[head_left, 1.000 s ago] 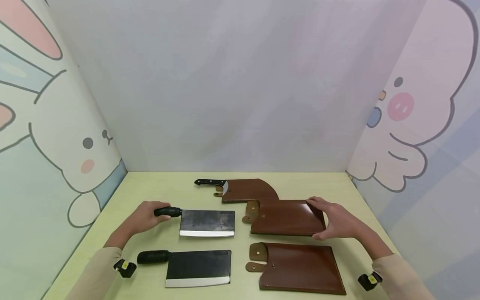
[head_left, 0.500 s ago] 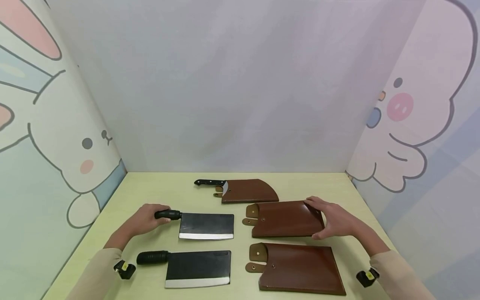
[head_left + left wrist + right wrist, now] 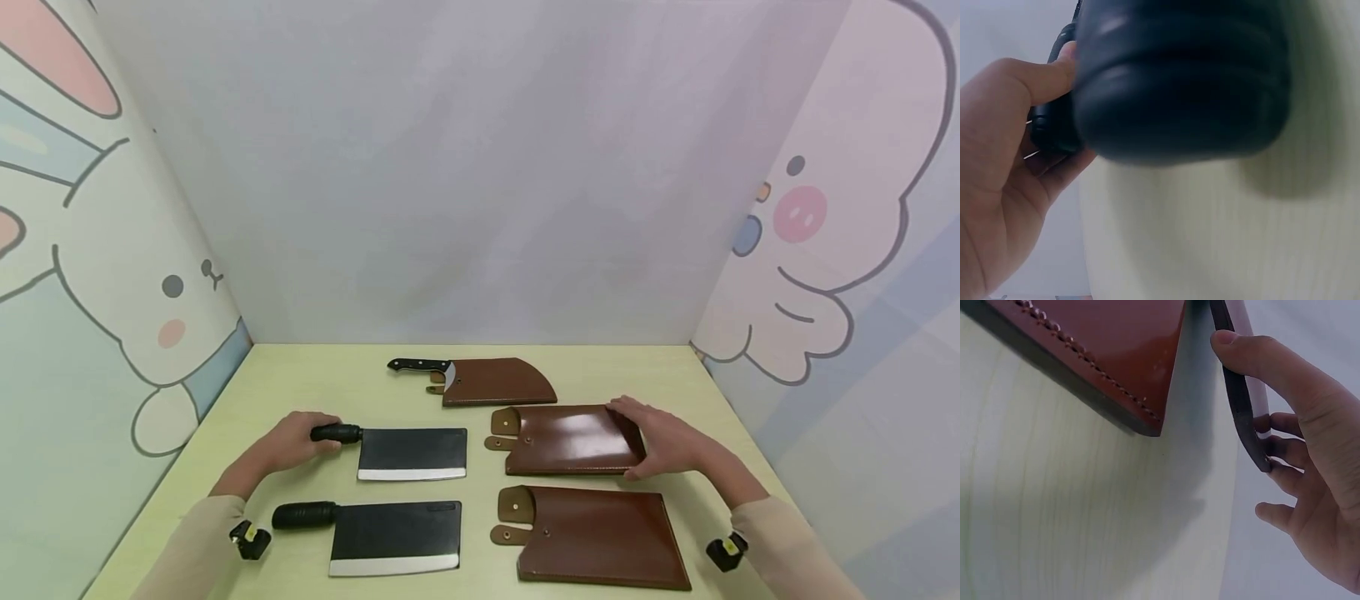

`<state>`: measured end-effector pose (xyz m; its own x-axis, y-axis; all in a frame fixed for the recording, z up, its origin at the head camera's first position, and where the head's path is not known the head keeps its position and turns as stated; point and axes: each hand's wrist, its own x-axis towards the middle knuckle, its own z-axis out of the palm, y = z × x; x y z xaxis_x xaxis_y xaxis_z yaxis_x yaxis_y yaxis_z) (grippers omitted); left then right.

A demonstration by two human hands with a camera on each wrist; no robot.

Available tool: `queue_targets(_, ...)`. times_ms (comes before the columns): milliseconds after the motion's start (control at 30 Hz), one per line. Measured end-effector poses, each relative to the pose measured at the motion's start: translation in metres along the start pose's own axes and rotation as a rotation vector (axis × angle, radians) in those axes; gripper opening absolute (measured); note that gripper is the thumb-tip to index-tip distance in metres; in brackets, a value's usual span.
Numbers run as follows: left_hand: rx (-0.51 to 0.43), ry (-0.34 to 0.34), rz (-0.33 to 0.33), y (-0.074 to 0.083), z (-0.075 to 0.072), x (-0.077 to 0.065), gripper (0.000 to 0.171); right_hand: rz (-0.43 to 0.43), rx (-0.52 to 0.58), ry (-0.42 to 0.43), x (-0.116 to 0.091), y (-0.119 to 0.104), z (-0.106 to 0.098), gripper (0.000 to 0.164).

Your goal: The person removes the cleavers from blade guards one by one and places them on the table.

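In the head view my left hand (image 3: 302, 440) grips the black handle of a cleaver (image 3: 412, 450), whose blade points right with its bright edge toward me. The left wrist view shows the thumb and fingers around that handle (image 3: 1054, 125). My right hand (image 3: 667, 440) holds the right end of a brown leather knife sheath (image 3: 573, 440), thumb at its near edge and fingers at its far edge. The sheath's opening and two snap straps (image 3: 504, 423) face the cleaver's blade, with a gap between. In the right wrist view the thumb (image 3: 1241, 350) presses the sheath's edge.
Nearer me lie a second cleaver (image 3: 396, 533) and, to its right, a second brown sheath (image 3: 600, 535). Behind, a black-handled knife (image 3: 420, 365) sits in a third sheath (image 3: 502, 382). Walls (image 3: 480, 208) enclose the table's back and sides.
The held cleaver and the held sheath have both come slightly toward me. The sheath's opening end has turned a little. Both hands keep their hold.
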<state>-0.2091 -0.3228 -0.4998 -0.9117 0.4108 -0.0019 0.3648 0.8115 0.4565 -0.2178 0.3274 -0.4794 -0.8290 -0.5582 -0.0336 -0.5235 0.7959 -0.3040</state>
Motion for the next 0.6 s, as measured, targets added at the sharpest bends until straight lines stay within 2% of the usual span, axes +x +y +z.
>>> queue_targets(100,-0.002,-0.010,-0.012,-0.001,0.002,-0.001,0.047,0.001,0.003,-0.004,0.002,0.002,0.004,0.119)
queue_targets(600,0.035,0.005,0.017,-0.008,0.006,0.002,0.047,0.049,0.015,-0.053,0.007,0.009,0.015,0.120)
